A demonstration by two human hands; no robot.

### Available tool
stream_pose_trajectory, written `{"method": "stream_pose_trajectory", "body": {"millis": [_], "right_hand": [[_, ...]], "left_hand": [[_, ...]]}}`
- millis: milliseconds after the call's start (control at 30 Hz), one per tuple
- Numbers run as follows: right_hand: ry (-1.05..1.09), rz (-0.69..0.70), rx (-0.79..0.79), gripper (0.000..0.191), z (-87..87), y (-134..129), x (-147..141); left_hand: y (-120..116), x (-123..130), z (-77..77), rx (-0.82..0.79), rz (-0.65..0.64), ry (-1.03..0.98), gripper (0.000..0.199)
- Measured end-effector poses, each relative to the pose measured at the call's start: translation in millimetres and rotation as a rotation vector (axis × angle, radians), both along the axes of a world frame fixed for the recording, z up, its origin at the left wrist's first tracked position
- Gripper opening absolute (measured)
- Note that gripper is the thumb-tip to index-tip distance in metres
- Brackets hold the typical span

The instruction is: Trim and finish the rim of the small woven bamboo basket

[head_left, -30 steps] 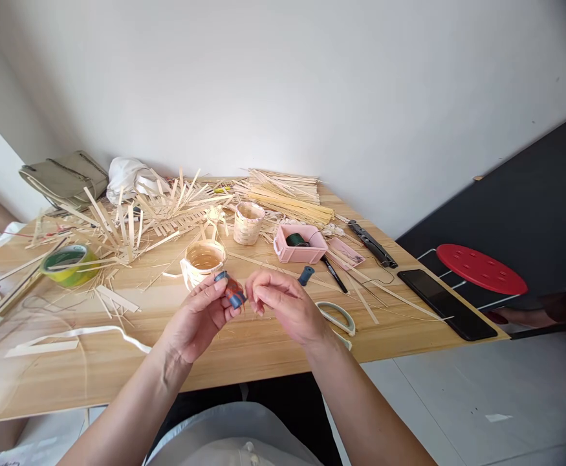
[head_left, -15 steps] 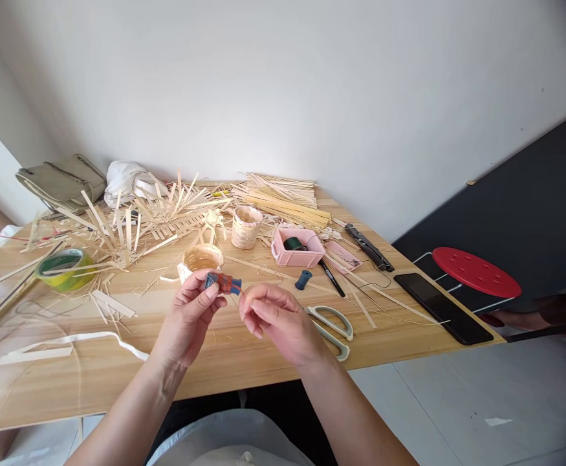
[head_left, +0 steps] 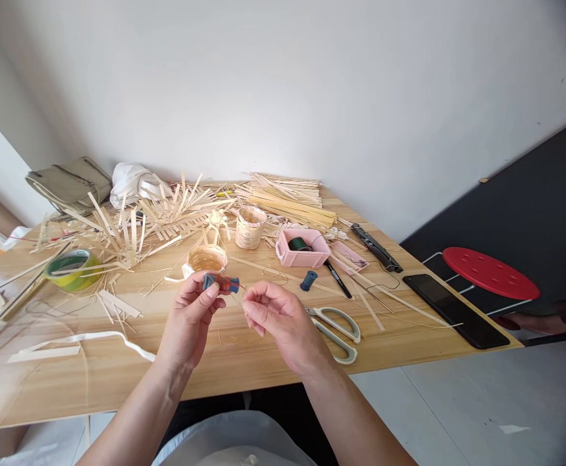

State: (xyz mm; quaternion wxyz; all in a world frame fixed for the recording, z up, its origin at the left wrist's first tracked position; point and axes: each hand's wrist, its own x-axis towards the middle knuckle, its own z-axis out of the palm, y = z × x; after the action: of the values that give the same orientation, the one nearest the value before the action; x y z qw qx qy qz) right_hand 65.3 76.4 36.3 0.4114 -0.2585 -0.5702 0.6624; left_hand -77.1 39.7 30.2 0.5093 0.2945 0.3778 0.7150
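Observation:
Between the thumb and fingers of my left hand (head_left: 193,318) lies a blue thread spool (head_left: 230,285) with reddish-orange thread wound on it, held sideways above the table. Just to its right, my right hand (head_left: 273,317) is pinched on a thin thread (head_left: 242,288) that leads from the spool's end. Behind the spool stands a small woven basket (head_left: 207,259), partly covered by my left hand. A second woven basket (head_left: 250,228) is farther back. Beside my right hand lie scissors (head_left: 338,333) with pale handles, their blades hidden behind the hand.
A pink box (head_left: 303,249) holds a dark green spool. Near it are another blue spool (head_left: 308,279), a black pen (head_left: 337,279) and a utility knife (head_left: 377,247). A phone (head_left: 457,310) lies at right. Wood strips (head_left: 166,220) and a tape roll (head_left: 72,268) spread leftward.
The camera view has shifted slightly, so the table appears farther right. Less red thread shows at the spool's end, and my right fingers are closed more evenly beside it.

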Motion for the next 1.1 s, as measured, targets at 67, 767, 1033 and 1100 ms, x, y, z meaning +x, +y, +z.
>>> {"method": "stream_pose_trajectory", "body": {"millis": [67, 767, 1033, 1100], "right_hand": [[-0.067, -0.101, 0.016, 0.02, -0.4, 2, -2], [-0.022, -0.111, -0.088, 0.022, -15.6, -5, -19], [0.29, 0.095, -0.514, 0.024, -17.8, 1, -20], [0.259, 0.091, -0.493, 0.024, -17.9, 2, -19]], "left_hand": [[0, 0, -0.8, -0.024, -0.035, -0.012, 0.019], [0, 6, -2.8, -0.053, -0.039, -0.055, 0.024], [0, 9, -3.8, -0.01, -0.084, -0.171, 0.028], [0, 8, -4.9, -0.003, -0.076, -0.165, 0.028]]}}
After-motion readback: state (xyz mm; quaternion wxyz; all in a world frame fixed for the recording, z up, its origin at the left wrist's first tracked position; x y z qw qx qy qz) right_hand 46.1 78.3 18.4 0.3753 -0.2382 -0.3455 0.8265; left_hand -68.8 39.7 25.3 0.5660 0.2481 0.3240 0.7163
